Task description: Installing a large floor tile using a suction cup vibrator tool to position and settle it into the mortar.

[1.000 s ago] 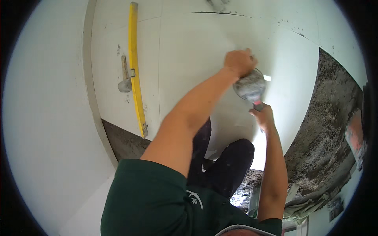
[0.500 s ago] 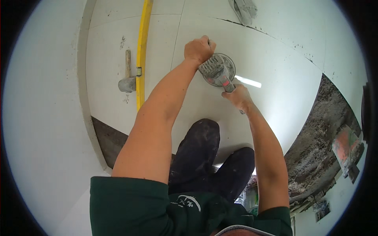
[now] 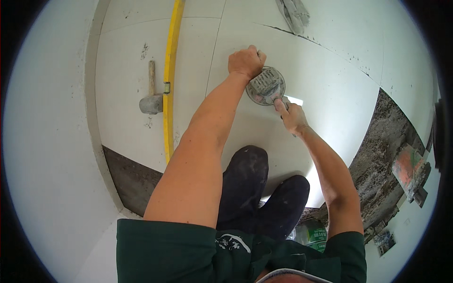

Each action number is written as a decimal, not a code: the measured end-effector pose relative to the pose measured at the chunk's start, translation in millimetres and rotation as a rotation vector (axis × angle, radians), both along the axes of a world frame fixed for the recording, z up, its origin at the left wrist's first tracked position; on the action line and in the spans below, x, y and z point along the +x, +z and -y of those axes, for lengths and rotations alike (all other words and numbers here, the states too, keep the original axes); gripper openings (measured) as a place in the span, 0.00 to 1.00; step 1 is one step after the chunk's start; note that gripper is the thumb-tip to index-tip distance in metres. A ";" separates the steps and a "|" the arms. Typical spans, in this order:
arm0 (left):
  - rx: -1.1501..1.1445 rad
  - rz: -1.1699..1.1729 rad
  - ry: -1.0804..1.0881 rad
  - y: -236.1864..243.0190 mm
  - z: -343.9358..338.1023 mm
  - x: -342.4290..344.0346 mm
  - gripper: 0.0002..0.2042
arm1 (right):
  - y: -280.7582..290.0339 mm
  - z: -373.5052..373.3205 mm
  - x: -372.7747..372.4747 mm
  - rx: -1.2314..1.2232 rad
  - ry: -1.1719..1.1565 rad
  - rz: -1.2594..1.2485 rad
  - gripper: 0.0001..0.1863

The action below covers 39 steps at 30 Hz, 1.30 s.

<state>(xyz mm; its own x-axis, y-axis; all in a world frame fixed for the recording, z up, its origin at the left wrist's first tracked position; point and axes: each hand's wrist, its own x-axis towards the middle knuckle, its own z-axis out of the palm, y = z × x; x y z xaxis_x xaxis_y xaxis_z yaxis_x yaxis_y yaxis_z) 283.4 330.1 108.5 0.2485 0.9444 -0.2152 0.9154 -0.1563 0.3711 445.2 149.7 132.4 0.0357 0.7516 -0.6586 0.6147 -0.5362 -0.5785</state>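
Observation:
A dusty handheld tile vibrator (image 3: 265, 85) with a round base pad stands on a large pale floor tile (image 3: 255, 125). My right hand (image 3: 293, 118) is wrapped round its rear handle, on the near right side. At the tool's far left edge, my left hand (image 3: 246, 62) is closed like a fist against it; the part inside those fingers is mostly hidden. Both forearms reach forward over my bent knees.
Left of my arm lies a long yellow spirit level (image 3: 171, 80) beside a rubber mallet (image 3: 151, 104). A grey cloth or glove (image 3: 295, 16) lies beyond. Bare mortar (image 3: 384, 134) borders the tile at right, with a trowel (image 3: 409, 167) and a green-labelled bottle (image 3: 315, 234) nearby.
The tile vibrator and both hands have shifted slightly right in the picture. My view has moved a little too, and more of the bottle shows.

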 end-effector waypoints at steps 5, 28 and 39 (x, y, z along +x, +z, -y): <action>-0.013 0.007 0.003 0.5 3.3 0.4 0.18 | 0.6 -0.3 -1.3 -0.045 0.043 0.074 0.43; -0.007 -0.035 -0.013 4.8 2.8 2.8 0.18 | 3.1 2.5 -4.5 -0.025 0.035 0.174 0.44; -0.005 -0.028 -0.011 5.2 4.1 3.2 0.19 | 6.6 3.0 -6.4 -0.032 0.030 0.195 0.43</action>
